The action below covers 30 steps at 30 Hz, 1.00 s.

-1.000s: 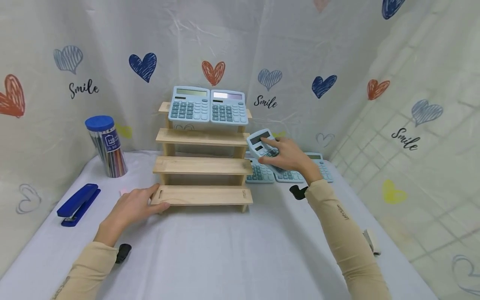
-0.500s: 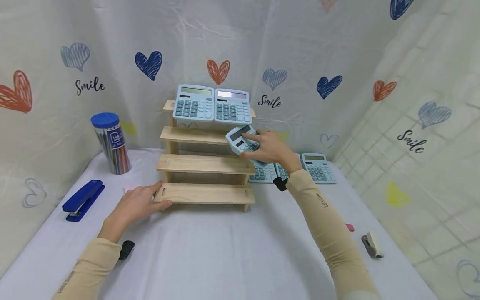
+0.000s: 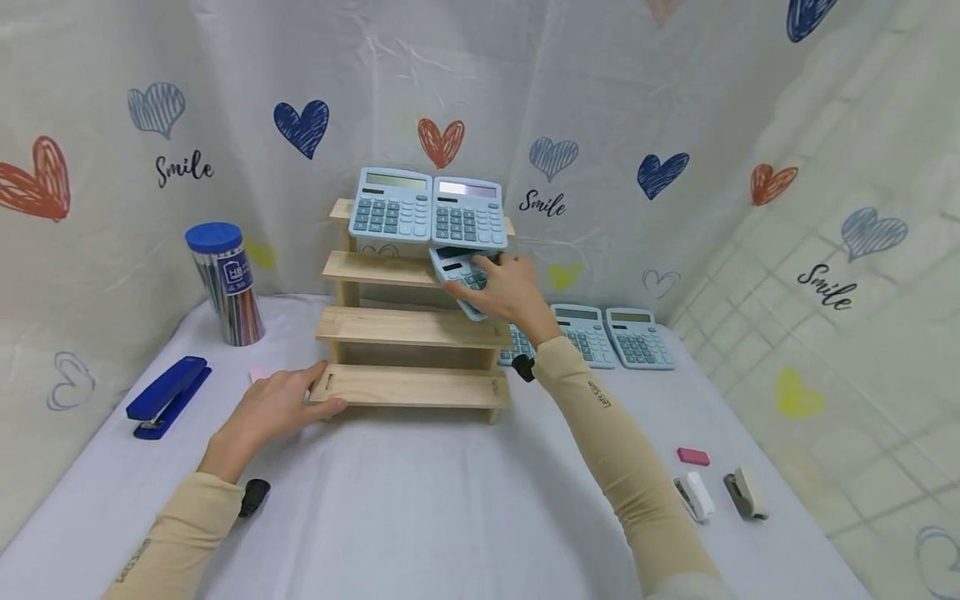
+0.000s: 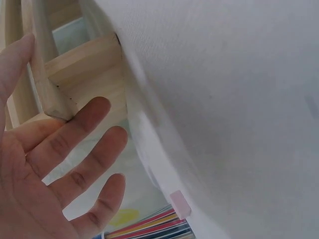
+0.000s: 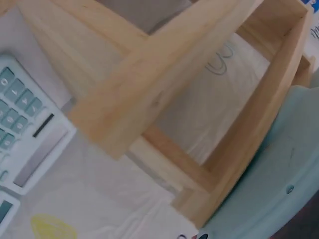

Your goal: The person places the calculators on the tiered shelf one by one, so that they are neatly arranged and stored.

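- Fingers of the right hand (image 3: 504,291) curl around a tilted light-blue calculator (image 3: 459,272), its long axis slanting down toward the wrist, at the right end of the wooden rack's (image 3: 408,329) second shelf.
- Two calculators (image 3: 427,210) crowd directly above; the shelf lies open leftward.
- The left hand (image 3: 272,406), fingers spread flat, braces the bottom step.

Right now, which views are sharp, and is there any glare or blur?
Head view: sharp, evenly lit; glare on one top calculator's display. Left wrist view: very close; white cloth smeared. Right wrist view: rack clear; the held calculator a soft blur.
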Motion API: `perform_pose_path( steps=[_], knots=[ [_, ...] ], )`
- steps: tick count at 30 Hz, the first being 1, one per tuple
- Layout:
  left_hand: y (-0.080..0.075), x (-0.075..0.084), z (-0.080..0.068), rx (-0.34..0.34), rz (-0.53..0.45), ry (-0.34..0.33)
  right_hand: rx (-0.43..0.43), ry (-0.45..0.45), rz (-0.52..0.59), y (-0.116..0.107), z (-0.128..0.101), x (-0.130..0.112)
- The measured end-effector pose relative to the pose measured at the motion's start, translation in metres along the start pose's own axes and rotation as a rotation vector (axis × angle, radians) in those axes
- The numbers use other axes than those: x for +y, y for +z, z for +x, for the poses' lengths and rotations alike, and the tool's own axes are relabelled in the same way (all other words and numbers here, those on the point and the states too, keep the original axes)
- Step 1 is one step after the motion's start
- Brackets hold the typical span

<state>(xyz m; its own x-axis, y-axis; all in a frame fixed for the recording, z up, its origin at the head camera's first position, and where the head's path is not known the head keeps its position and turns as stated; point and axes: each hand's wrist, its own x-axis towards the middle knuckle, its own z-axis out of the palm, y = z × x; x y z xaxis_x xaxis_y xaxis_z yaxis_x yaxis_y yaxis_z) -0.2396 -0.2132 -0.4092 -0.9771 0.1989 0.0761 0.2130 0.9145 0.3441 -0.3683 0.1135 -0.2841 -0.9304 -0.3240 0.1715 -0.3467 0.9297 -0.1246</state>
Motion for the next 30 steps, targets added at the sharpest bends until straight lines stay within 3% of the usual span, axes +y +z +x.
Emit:
perform_pose_path(
  steps=[11, 22, 30],
  knots=[
    [-0.005, -0.003, 0.000, -0.011, -0.003, -0.014, -0.099, -0.030, 0.052, 0.005, 0.005, -0.018],
    [-0.001, -0.002, 0.002, -0.014, 0.002, -0.001, 0.036, -0.157, 0.043, 0.025, 0.010, -0.043],
    [0.000, 0.000, 0.002, -0.022, 0.006, -0.004, 0.055, -0.174, -0.011, 0.037, 0.021, -0.068]
  ],
)
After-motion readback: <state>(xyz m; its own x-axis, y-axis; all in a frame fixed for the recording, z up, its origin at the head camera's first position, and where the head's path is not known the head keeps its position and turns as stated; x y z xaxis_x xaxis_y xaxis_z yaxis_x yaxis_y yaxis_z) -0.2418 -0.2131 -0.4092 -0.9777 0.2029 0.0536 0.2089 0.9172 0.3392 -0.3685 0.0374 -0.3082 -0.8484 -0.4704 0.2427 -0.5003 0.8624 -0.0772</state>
